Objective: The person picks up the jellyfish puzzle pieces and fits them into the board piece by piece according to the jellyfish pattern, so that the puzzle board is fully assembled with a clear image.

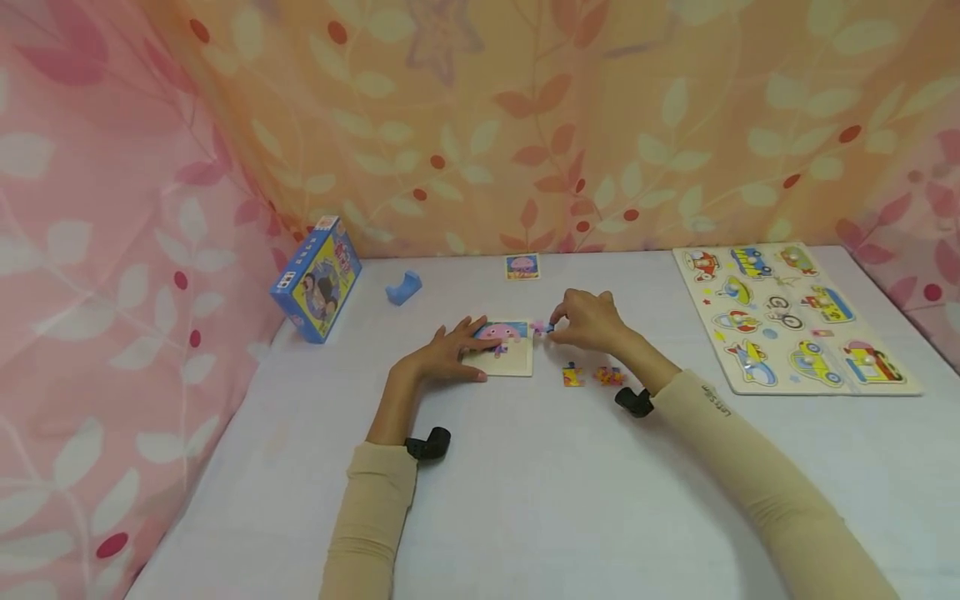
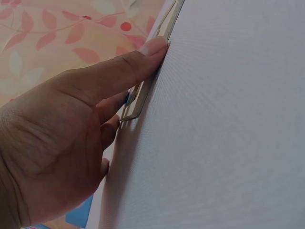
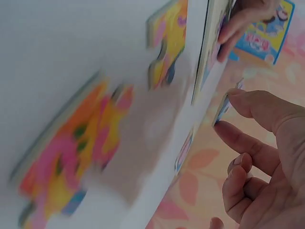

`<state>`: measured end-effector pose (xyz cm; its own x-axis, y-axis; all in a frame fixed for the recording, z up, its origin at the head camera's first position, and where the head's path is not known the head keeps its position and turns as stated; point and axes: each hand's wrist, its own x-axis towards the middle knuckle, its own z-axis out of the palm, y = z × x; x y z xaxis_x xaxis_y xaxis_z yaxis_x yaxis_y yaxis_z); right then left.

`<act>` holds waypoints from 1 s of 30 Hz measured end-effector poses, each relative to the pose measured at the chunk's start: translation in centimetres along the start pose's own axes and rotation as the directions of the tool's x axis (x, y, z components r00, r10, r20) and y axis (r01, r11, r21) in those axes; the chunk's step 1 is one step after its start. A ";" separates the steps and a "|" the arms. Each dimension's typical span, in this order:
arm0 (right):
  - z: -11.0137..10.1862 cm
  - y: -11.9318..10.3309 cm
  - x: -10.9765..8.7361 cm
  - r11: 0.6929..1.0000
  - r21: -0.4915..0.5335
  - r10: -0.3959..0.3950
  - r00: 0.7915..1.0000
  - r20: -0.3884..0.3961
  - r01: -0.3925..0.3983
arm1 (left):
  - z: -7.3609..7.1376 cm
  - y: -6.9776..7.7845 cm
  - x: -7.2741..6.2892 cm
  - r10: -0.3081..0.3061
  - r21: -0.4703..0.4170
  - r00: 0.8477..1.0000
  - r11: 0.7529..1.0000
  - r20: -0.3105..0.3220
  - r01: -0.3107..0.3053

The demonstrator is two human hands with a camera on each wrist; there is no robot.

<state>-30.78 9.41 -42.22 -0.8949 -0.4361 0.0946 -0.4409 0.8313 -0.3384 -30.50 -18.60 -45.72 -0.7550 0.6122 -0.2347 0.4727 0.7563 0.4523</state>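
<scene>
In the head view, my left hand (image 1: pixel 444 352) rests over the left side of a small square puzzle board (image 1: pixel 517 365), fingers spread and fairly straight. Its thumb (image 2: pixel 155 46) touches the board's near edge in the left wrist view. A pink face on blue fills the board's upper part; the lower right is bare. Just right of the board, my right hand (image 1: pixel 592 321) pinches a pink-and-blue puzzle piece (image 3: pixel 223 108) between thumb and forefinger, held off the table. Nearer to me lie a loose yellow puzzle piece (image 1: pixel 573 377) and a few more orange-and-pink pieces (image 1: pixel 609 377).
A small picture card (image 1: pixel 522 267) lies at the back of the white table (image 1: pixel 525 500). To the left stand a blue-and-yellow box (image 1: pixel 318 283) and a light-blue plastic object (image 1: pixel 404 288). A large vehicle peg-puzzle board (image 1: pixel 787 325) is at the right. Patterned curtains (image 1: pixel 480 125) surround the table.
</scene>
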 end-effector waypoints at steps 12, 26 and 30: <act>2.8 -2.8 1.3 0.999 -0.024 -0.048 0.999 0.010 0.049 | -0.2 0.0 0.0 0.004 -0.015 1.000 1.000 0.010 -0.004; 2.8 -3.1 1.9 0.998 0.011 -0.070 0.997 0.041 0.069 | -0.2 -0.2 0.0 -0.023 -0.040 0.999 0.999 -0.028 0.022; 2.6 -2.4 2.3 0.993 0.078 -0.101 0.989 0.107 0.093 | -0.2 -0.1 0.1 -0.026 -0.028 0.999 0.999 -0.028 0.025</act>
<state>-31.59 5.48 -43.66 -0.8331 -0.5524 0.0278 -0.5157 0.7577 -0.4000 -30.70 -18.70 -45.64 -0.7795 0.5856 -0.2224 0.4404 0.7648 0.4703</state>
